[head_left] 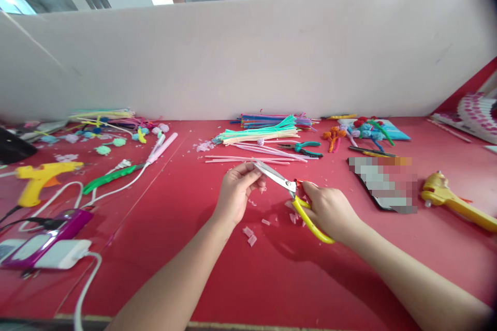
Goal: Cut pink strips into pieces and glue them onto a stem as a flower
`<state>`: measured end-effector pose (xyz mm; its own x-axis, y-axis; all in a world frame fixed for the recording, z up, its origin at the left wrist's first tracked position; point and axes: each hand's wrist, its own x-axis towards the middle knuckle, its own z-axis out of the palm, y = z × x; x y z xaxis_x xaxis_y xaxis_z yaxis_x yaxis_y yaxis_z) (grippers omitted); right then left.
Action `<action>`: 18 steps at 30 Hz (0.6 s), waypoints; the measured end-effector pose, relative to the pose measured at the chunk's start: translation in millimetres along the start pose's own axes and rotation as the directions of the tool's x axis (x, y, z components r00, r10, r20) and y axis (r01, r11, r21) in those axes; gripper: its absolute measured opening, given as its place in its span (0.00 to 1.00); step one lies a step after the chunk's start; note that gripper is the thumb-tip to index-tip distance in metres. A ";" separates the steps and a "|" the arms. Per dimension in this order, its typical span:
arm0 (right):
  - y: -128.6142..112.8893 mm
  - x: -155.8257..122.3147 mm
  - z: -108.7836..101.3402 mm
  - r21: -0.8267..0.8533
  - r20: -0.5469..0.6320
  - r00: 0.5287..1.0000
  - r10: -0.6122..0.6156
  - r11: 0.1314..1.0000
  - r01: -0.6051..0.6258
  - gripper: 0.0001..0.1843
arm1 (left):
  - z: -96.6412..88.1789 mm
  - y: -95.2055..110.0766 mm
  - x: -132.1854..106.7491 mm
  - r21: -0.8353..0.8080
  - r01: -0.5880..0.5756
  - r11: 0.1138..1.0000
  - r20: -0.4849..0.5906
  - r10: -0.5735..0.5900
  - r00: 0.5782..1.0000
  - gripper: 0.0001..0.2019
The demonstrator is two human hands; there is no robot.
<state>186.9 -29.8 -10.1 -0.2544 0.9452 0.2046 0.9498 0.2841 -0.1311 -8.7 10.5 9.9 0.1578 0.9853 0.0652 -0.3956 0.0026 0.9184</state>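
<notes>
My right hand [330, 207] grips a pair of scissors [275, 175] with yellow handles and silver blades, which point up and left. Close by, my left hand [235, 189] is closed in a pinch right at the blade tips. What its fingers hold is mostly hidden; a small pale pink bit shows just below them. Under both hands, pale pink clippings [250, 235] lie scattered on the red table [240, 289]. Beyond the left hand rest a few loose pink pipe cleaners [221, 158].
Behind are bundles of pipe cleaners [260, 134] and teal-handled pliers [306, 146]. A phone [382, 186] and a yellow glue gun [446, 199] lie right. Left are another glue gun [33, 181], a green-handled tool [108, 180] and a purple power strip [73, 225] with trailing cords.
</notes>
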 end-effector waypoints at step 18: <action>0.3 0.4 -0.4 0.013 -0.007 0.999 0.032 0.999 -0.032 0.20 | -1.4 1.7 -0.1 0.020 -0.004 1.000 0.018 0.003 1.000 0.04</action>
<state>187.1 -29.3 -9.7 -0.2224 0.9528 0.2069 0.9550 0.2556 -0.1506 -10.7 10.6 10.9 0.1728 0.9821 0.0752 -0.3784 -0.0043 0.9256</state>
